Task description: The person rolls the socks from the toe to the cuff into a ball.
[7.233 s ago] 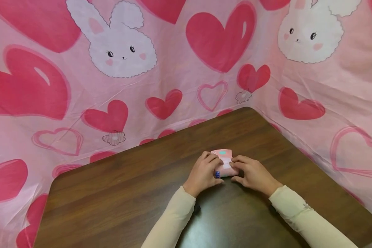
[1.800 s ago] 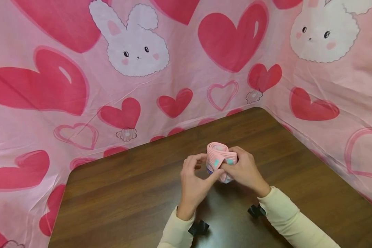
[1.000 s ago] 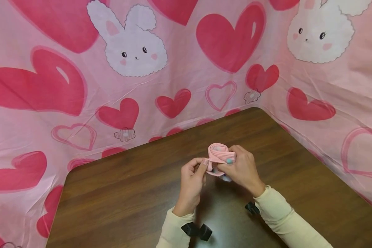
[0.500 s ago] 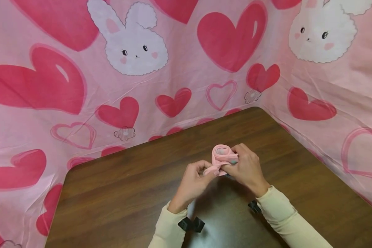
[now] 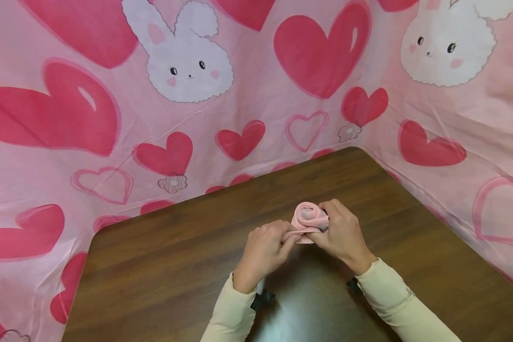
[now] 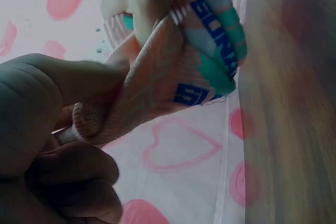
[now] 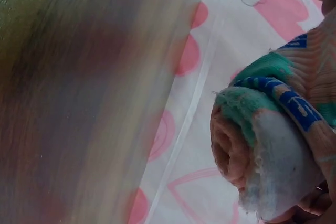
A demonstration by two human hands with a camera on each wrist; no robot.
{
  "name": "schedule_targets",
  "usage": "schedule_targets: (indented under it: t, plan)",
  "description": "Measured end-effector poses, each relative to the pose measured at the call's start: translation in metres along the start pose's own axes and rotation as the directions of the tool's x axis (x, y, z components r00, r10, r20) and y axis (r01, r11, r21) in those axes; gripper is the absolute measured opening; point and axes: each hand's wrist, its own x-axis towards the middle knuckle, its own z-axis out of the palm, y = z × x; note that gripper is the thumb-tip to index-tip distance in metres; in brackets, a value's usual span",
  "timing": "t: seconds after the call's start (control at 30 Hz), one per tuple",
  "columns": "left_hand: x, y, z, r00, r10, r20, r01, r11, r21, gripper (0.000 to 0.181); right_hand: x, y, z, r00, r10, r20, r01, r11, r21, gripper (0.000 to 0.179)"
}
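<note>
A pair of pink socks (image 5: 306, 213), rolled into a bundle, is held above the table between both hands. My left hand (image 5: 262, 248) pinches the ribbed cuff and draws it out to the left, thumb in front. On the other side my right hand (image 5: 344, 233) grips the roll, its thumb tucked near the fold. In the left wrist view the stretched cuff of the socks (image 6: 152, 77) shows blue lettering and green patches. The right wrist view has the spiral end of the socks (image 7: 278, 156), with white and green knit. Some fingertips are hidden behind the fabric.
Beneath the hands is a dark brown wooden table (image 5: 166, 270) with rounded corners. A pink cloth backdrop (image 5: 248, 76) with hearts and rabbit faces hangs along its back and right edges. A small black wrist mount (image 5: 262, 300) sits at the left cuff.
Earlier the socks lay flat and folded on the table; now they are rolled and raised. Over the last second my left hand has taken hold of the cuff and opened it outward.
</note>
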Motion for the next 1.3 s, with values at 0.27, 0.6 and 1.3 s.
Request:
schedule_targets:
  t: [0.27, 0.6, 1.3]
  plan:
    - [0.001, -0.003, 0.011, 0.970, 0.094, -0.225, -0.096, 0.995, 0.002, 0.003, 0.001, -0.006, -0.003, 0.999, -0.027, 0.040, 0.028, 1.000, -0.010, 0.052]
    - [0.000, -0.008, 0.011, 0.924, 0.159, -0.348, -0.137, 0.987, 0.089, 0.007, -0.006, -0.015, -0.002, 0.988, -0.099, 0.119, 0.105, 0.993, -0.047, 0.046]
    - [0.002, -0.014, 0.023, 0.977, -0.210, -0.041, 0.128, 0.728, -0.673, 0.005, -0.020, -0.012, -0.005, 0.914, -0.406, -0.023, 0.383, 0.842, 0.381, 0.032]
